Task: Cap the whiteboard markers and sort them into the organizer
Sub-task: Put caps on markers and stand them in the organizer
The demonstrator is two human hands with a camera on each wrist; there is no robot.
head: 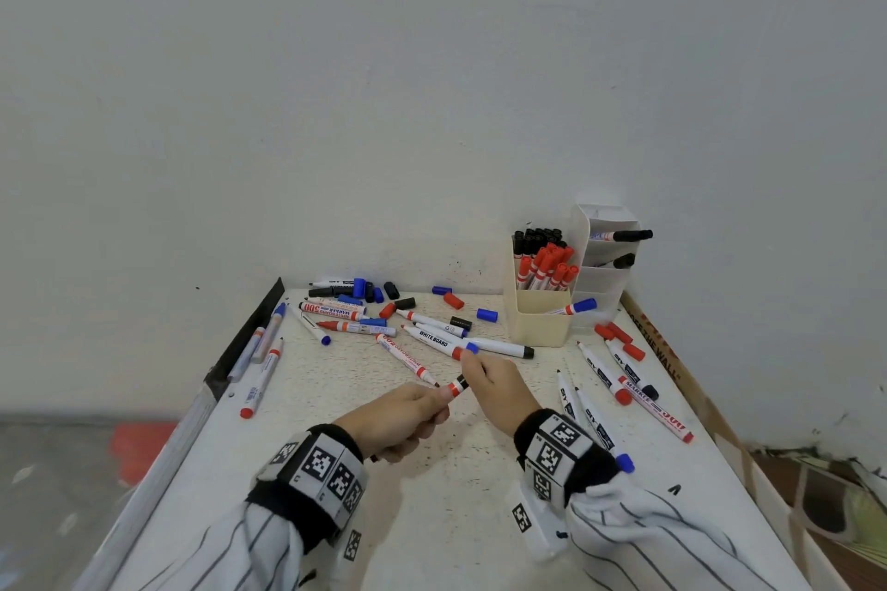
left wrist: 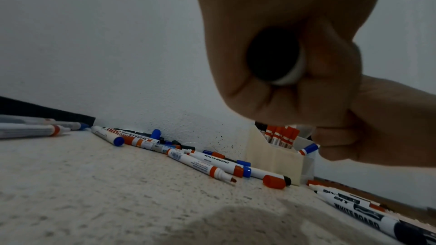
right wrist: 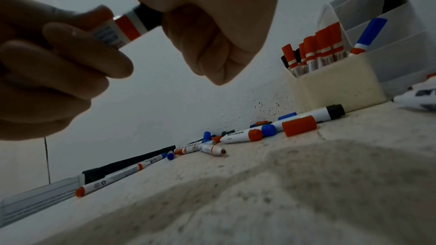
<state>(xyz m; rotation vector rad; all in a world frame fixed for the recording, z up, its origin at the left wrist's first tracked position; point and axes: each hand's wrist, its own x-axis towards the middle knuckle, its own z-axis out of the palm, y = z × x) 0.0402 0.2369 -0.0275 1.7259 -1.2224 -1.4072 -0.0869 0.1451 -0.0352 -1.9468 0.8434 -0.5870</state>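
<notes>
My left hand (head: 439, 398) grips a white marker (head: 453, 389) with a red band, held above the middle of the table. In the left wrist view the fist (left wrist: 271, 100) wraps the barrel, whose dark rear end (left wrist: 271, 55) faces the camera. My right hand (head: 473, 374) pinches a black cap (right wrist: 148, 16) that sits over the marker's tip, close against the red band (right wrist: 127, 25). The cream organizer (head: 542, 326) at the back right holds several red-capped and black-capped markers. The white tiered organizer (head: 605, 274) beside it holds black and blue ones.
Loose markers and caps lie scattered at the back, among them a red cap (head: 453, 300) and a blue cap (head: 487, 314). Several uncapped markers (head: 600, 374) lie at the right, and others (head: 261, 379) along the left edge. A wall stands behind the table.
</notes>
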